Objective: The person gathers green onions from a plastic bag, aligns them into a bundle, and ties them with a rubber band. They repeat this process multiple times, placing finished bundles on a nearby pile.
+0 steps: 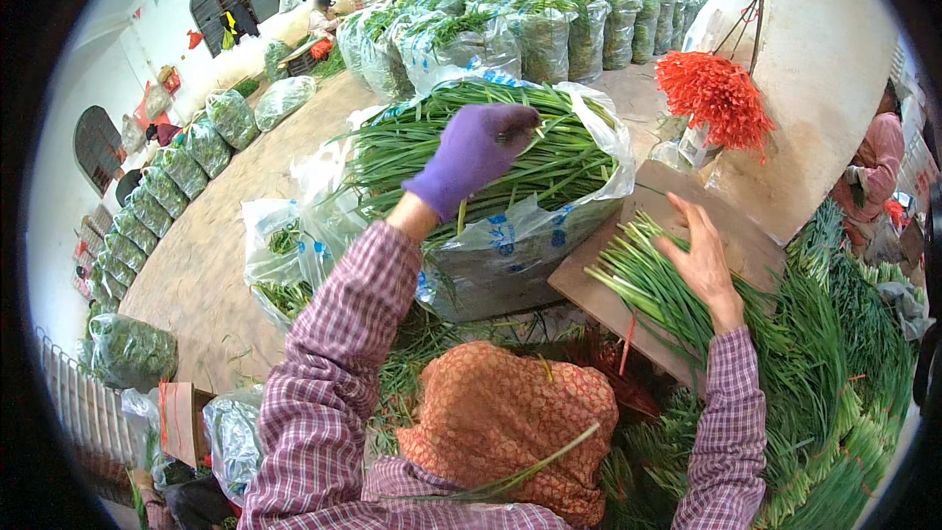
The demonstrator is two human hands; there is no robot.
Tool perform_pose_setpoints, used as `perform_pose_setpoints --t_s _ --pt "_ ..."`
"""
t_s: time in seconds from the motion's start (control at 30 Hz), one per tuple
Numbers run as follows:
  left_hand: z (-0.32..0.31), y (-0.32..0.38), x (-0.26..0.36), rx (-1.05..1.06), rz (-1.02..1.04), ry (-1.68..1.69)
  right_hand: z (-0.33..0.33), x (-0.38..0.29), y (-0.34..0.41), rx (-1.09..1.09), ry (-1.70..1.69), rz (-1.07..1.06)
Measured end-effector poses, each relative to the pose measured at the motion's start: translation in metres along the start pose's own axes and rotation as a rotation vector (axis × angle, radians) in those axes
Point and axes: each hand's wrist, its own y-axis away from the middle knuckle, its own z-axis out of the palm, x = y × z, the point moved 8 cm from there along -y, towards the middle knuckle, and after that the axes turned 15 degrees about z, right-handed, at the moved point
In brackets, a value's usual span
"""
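My left hand (482,151), in a purple knit glove, is raised over a large plastic bag (508,235) full of long green garlic chives (544,169). Its fingers are curled, with a small pale bit at the fingertips; what it holds is unclear. My bare right hand (699,258) rests with spread fingers at a loose bundle of chives (640,272) on a brown board (662,188). Whether it grips them cannot be told. One loose stalk (548,456) lies across the patterned orange cloth (515,412) on my lap.
Red ties (714,99) hang at the upper right. Tied chive bundles (846,412) are heaped at the right. Filled bags (548,40) stand behind, more line the left wall. A smaller bag (276,243) sits left. A co-worker (876,154) is at the far right.
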Motion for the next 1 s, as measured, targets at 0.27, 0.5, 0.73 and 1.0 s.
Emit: perform_pose_setpoints --t_s 0.27,0.5,0.73,1.0 --pt "0.064 -0.016 -0.102 -0.412 0.246 -0.374 0.130 -0.045 -0.138 -0.369 -0.830 0.404" --pt "0.084 -0.039 -0.149 -0.436 0.092 -0.055 0.079 -0.007 -0.204 -0.132 -1.326 0.386" --pt "0.112 -0.103 -0.167 -0.326 -0.018 0.235 0.070 -0.009 -0.207 -0.142 -1.358 0.359" --pt "0.192 -0.094 -0.182 -0.470 0.202 -0.007 0.062 -0.014 -0.202 -0.146 -1.437 0.337"
